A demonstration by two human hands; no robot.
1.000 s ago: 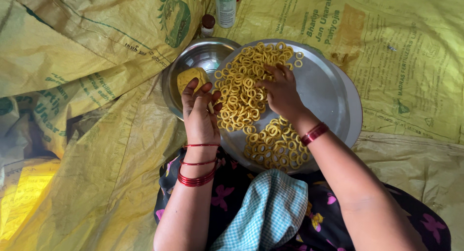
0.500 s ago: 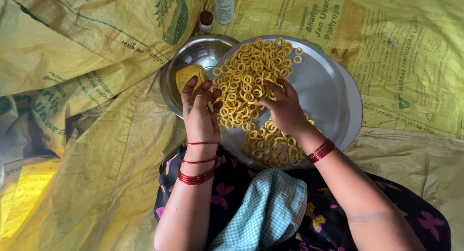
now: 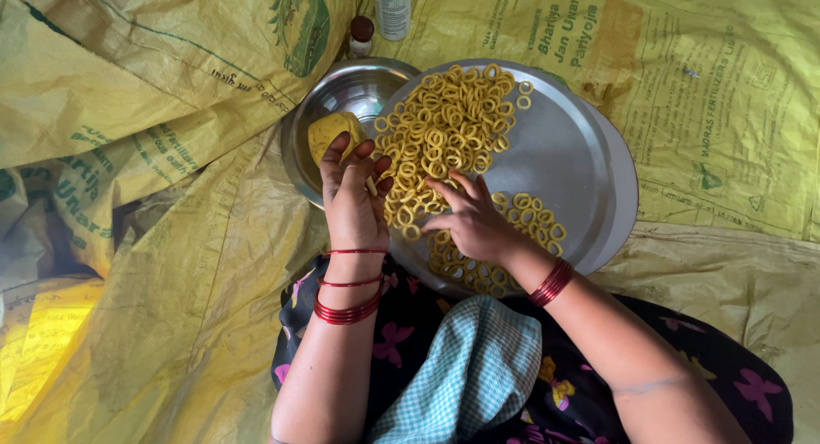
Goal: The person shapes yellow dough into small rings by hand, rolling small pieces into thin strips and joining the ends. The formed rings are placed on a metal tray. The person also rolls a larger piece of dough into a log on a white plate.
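two hands (image 3: 354, 200), one plate (image 3: 564, 145), one bowl (image 3: 342, 89)

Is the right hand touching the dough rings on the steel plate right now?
Touching. The head view shows the right hand with its fingertips resting on the dough rings on the plate.

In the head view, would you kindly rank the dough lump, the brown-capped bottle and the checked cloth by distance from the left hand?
From the left hand:
1. Dough lump, at its fingertips, in the bowl.
2. Checked cloth, below, on the lap.
3. Brown-capped bottle, beyond the bowl.
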